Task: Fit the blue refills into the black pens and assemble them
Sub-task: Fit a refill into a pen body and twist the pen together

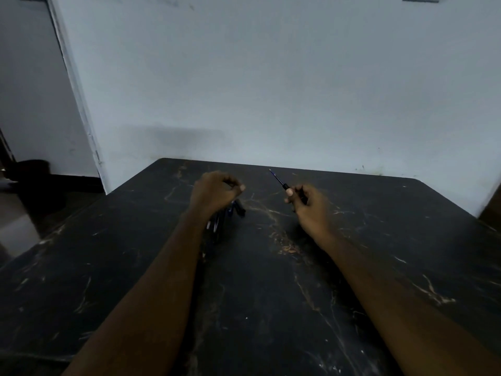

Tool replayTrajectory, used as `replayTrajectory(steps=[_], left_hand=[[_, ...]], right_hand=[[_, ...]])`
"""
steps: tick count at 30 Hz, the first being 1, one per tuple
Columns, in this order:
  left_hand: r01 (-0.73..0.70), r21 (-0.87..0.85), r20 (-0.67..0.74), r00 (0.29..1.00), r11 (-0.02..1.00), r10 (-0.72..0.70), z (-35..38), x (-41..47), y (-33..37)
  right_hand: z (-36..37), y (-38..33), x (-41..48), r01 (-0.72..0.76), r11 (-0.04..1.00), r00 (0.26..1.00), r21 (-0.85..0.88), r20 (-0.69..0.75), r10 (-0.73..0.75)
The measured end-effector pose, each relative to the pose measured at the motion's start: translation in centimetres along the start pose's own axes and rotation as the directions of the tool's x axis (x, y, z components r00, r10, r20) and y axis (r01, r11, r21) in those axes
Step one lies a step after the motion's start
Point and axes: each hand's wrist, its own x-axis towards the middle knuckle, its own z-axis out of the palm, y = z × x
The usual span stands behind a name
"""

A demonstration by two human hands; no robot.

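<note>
My right hand [309, 204] grips a black pen barrel [296, 195] above the dark table [271, 280]. A thin blue refill [276, 178] sticks out of the barrel's far end, tip pointing up and to the left. My left hand [214, 192] hovers over the table with its fingers curled and thumb meeting the fingertips; what it pinches, if anything, is too small to make out. Under and just behind the left wrist lies a small heap of black pens and parts [225, 218], partly hidden by the forearm.
The black marbled table runs back to a pale wall [271, 90]. Its left edge drops to a floor with a dark object [29, 172] at the far left. A brown edge [492, 210] shows at the right border.
</note>
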Motion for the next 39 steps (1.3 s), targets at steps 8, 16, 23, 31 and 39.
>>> replayTrajectory(steps=[8, 16, 23, 31, 39], left_hand=[[0.016, 0.349, 0.187, 0.979, 0.937, -0.086, -0.4, -0.2, -1.1], [0.051, 0.428, 0.230, 0.960, 0.902, -0.163, -0.8, -0.4, -1.4], [0.050, 0.403, 0.217, 0.965, 0.914, -0.149, -0.8, -0.4, -1.2], [0.054, 0.364, 0.162, 0.979, 0.930, -0.121, 0.5, -0.1, -0.6], [0.159, -0.165, 0.022, 0.987, 0.973, -0.157, 0.7, 0.1, 1.1]], right_hand=[[0.0, 0.0, 0.0, -0.006, 1.000, 1.000, 0.000, -0.006, 0.006], [0.0, -0.1, -0.2, -0.019, 1.000, 1.000, -0.006, 0.011, 0.019], [-0.1, -0.5, -0.3, -0.029, 1.000, 1.000, -0.011, 0.003, 0.029], [-0.2, -0.5, -0.3, -0.022, 0.999, 1.000, -0.033, -0.001, 0.022], [-0.2, -0.5, -0.4, -0.023, 0.999, 1.000, -0.048, 0.002, 0.023]])
